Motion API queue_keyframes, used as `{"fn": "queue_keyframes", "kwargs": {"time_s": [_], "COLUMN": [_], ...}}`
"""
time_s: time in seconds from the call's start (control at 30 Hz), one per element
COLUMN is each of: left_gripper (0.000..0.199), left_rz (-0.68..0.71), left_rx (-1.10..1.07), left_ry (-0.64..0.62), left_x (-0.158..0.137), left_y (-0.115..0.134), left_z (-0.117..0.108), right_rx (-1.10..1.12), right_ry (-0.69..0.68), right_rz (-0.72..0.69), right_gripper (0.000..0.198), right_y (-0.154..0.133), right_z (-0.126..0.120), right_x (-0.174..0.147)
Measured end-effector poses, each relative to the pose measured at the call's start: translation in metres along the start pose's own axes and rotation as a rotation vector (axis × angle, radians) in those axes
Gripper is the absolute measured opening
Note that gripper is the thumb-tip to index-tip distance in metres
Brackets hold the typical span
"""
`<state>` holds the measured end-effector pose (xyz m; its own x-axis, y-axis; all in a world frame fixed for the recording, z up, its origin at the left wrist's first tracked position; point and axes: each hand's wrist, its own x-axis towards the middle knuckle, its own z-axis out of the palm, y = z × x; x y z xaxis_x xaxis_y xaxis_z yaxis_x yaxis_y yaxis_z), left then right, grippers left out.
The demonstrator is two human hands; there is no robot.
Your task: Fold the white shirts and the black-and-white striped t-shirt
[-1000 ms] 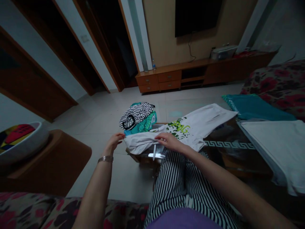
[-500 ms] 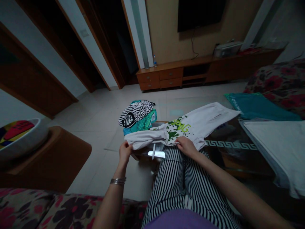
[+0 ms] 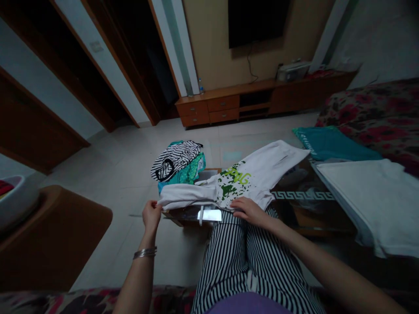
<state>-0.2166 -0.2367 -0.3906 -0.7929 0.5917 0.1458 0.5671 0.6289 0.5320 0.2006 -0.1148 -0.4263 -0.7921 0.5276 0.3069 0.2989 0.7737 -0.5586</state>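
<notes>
A white shirt (image 3: pixel 269 165) with a green splatter print and lettering lies across the glass table in front of me. One long part of it, apparently a sleeve, stretches left. My left hand (image 3: pixel 152 215) is closed on the end of that sleeve, beyond the left side of the table. My right hand (image 3: pixel 248 210) rests on the shirt's near edge below the print, fingers extended and nothing gripped. Behind the sleeve sits a heap of clothes, with a black-and-white striped garment (image 3: pixel 178 158) over teal-green cloth (image 3: pixel 188 173).
Folded white clothes (image 3: pixel 369 187) and a teal garment (image 3: pixel 337 141) lie at the right. At the left, a white basin (image 3: pixel 22 198) stands on a brown armrest (image 3: pixel 72 231). Across the floor is a low wooden TV cabinet (image 3: pixel 222 102). My striped trousers are close to the table's near edge.
My left hand has drawn the sleeve end out, and the sleeve looks straighter. My right hand's fingers have loosened from the near edge and flattened. The view has turned rightward.
</notes>
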Motion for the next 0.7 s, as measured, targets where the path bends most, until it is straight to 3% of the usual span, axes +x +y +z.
{"fn": "queue_keyframes", "kwargs": {"time_s": [0.1,0.2,0.33,0.43,0.57,0.7], "left_gripper": [0.029,0.04,0.065,0.074,0.069,0.063], "left_rz": [0.127,0.402,0.788,0.959,1.074,1.066], "left_rx": [0.084,0.017,-0.197,-0.196,-0.062,0.008], "left_ry": [0.203,0.308,0.05,-0.177,-0.387,-0.424], "left_x": [-0.008,-0.024,-0.066,-0.101,-0.13,-0.131], "left_y": [0.018,0.061,0.143,0.195,0.246,0.296], "left_z": [-0.001,0.014,0.064,0.116,0.179,0.215], "right_rx": [0.029,-0.109,-0.382,-0.476,-0.537,-0.498], "right_ry": [0.076,0.193,0.222,0.215,0.196,0.136], "right_rz": [0.061,0.308,0.732,0.887,1.065,1.166], "right_gripper": [0.025,0.027,0.033,0.033,0.034,0.043], "right_y": [0.023,0.079,0.17,0.226,0.281,0.317], "right_z": [-0.035,-0.091,-0.172,-0.217,-0.249,-0.259], "right_x": [0.003,0.014,0.029,0.036,0.043,0.049]}}
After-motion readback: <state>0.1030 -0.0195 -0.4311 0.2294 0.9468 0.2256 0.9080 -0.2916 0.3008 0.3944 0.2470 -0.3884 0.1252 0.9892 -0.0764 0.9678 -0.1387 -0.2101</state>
